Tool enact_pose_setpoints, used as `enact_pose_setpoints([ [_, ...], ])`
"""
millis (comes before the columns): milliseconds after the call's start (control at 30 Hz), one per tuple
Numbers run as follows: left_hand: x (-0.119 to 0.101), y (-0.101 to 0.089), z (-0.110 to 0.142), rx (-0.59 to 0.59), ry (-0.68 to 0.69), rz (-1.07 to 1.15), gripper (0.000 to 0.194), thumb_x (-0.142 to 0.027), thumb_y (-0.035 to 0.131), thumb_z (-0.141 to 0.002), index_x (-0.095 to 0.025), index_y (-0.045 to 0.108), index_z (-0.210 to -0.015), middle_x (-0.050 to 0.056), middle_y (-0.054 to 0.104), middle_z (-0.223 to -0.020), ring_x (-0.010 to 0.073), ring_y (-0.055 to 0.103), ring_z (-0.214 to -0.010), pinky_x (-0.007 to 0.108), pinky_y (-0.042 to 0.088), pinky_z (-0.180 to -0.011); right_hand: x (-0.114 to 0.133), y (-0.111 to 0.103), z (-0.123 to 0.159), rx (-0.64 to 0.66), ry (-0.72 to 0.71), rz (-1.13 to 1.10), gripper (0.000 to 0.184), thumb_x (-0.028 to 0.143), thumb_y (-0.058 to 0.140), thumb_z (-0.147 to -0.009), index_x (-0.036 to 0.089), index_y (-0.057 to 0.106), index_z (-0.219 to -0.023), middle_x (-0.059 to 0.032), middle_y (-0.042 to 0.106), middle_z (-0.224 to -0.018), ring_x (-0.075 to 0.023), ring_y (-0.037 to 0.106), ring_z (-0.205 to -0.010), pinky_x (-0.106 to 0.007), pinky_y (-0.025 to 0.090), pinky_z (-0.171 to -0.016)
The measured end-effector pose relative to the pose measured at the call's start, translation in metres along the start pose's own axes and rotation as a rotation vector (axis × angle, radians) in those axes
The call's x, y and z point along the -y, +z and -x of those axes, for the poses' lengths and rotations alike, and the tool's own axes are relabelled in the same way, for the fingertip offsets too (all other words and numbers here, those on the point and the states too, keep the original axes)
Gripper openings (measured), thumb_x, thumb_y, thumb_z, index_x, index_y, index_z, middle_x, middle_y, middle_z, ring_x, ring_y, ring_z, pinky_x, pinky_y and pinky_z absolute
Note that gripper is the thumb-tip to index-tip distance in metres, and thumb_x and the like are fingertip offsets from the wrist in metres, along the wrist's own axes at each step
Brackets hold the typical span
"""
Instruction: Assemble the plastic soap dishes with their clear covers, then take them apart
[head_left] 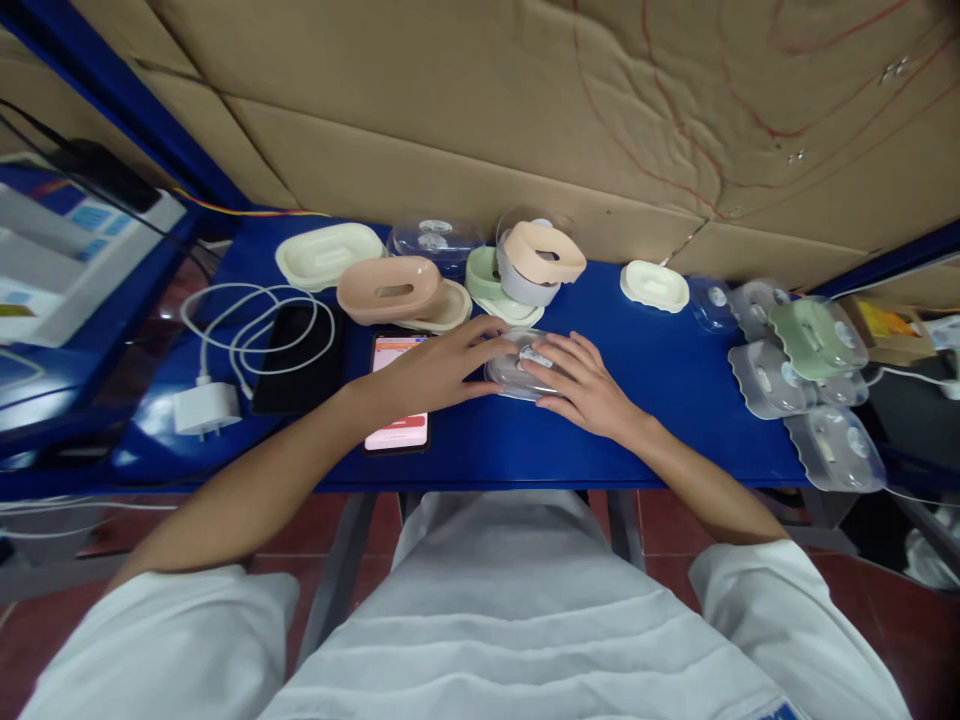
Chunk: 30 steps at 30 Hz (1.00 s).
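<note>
In front of me on the blue table lies an oval soap box with a clear plastic lid (pixel 512 378) and a round sticker on top. My left hand (pixel 457 365) grips its left end, thumb at the near side and fingers at the far side. From the right, my right hand (pixel 583 385) holds it with fingers laid over the lid. Just beyond are a pinkish-brown soap dish (pixel 390 290) with a slot, a cream tray (pixel 450 308) partly under it, a green dish (pixel 481 268), and a peach dish (pixel 541 252) stacked on a grey one (pixel 525 288).
A lit phone (pixel 397 440) lies beneath my left forearm, beside a white charger (pixel 206 408) and cable. Cream trays (pixel 330 255) (pixel 654 286) and clear lids (pixel 435 240) stand at the back. Several lidded soap boxes (pixel 836 448) are piled at right.
</note>
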<state>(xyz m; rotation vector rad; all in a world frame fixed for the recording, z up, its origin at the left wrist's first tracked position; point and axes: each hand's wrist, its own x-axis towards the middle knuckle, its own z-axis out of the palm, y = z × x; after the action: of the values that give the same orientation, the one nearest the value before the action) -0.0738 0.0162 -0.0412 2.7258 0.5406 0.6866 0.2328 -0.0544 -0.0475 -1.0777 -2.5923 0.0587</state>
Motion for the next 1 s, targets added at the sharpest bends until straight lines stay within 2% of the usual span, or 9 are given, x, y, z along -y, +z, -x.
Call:
enact_pose_setpoints([
  [133,0.001,-0.0006,0.0006,0.01,0.027,-0.033,0.045,-0.043,0.062,-0.111,-0.022,0.057,-0.15,0.021,0.057,-0.152,0.0346,0.064,-0.136,0.05,0.06,-0.111,0.0002,0.0036,-0.0019,0.021,-0.02,-0.008,0.053,0.048,0.052,-0.114,0.031,0.057,-0.163,-0.0089,0.056,-0.168,-0.0319,0.042,-0.164,-0.065,0.029,-0.137],
  [400,-0.0028,-0.0028,-0.0008,0.05,-0.034,-0.01,0.046,-0.045,0.067,-0.108,-0.023,0.059,-0.148,0.019,0.056,-0.153,0.0325,0.065,-0.134,0.049,0.059,-0.113,0.003,0.0012,-0.0029,0.051,0.009,-0.033,0.051,0.041,0.052,-0.114,0.035,0.055,-0.165,-0.0066,0.056,-0.168,-0.0316,0.043,-0.163,-0.064,0.029,-0.137],
  [600,-0.004,-0.0063,-0.001,0.087,-0.054,0.01,0.047,-0.042,0.067,-0.108,-0.022,0.058,-0.149,0.019,0.057,-0.152,0.0321,0.063,-0.137,0.048,0.057,-0.116,0.0023,-0.0004,-0.0025,0.017,0.017,-0.068,0.049,0.042,0.047,-0.116,0.033,0.057,-0.163,-0.0059,0.055,-0.169,-0.029,0.043,-0.164,-0.06,0.031,-0.137],
  [733,-0.0056,-0.0069,-0.0011,0.081,-0.03,-0.009,0.05,-0.041,0.071,-0.106,-0.021,0.057,-0.151,0.02,0.056,-0.154,0.0334,0.062,-0.139,0.05,0.058,-0.115,0.0045,-0.0007,-0.0007,0.028,-0.018,-0.045,0.062,0.055,0.059,-0.11,0.03,0.053,-0.166,-0.0093,0.046,-0.175,-0.0345,0.035,-0.168,-0.064,0.028,-0.137],
  [933,-0.0059,-0.0005,-0.0004,0.074,0.013,-0.052,0.052,-0.039,0.075,-0.104,-0.02,0.056,-0.149,0.02,0.057,-0.155,0.0364,0.059,-0.143,0.052,0.057,-0.116,0.0091,0.0014,0.0024,0.044,-0.022,0.001,0.062,0.046,0.061,-0.11,0.032,0.048,-0.17,-0.009,0.043,-0.177,-0.0358,0.032,-0.169,-0.067,0.028,-0.137],
  [1000,-0.0051,0.0001,-0.0004,0.069,0.022,-0.065,0.048,-0.038,0.075,-0.103,-0.02,0.059,-0.144,0.02,0.058,-0.153,0.0363,0.061,-0.141,0.052,0.058,-0.115,0.0097,0.0009,0.0018,0.06,-0.021,0.013,0.063,0.046,0.062,-0.11,0.034,0.047,-0.17,-0.0082,0.042,-0.178,-0.0365,0.032,-0.169,-0.067,0.028,-0.137],
])
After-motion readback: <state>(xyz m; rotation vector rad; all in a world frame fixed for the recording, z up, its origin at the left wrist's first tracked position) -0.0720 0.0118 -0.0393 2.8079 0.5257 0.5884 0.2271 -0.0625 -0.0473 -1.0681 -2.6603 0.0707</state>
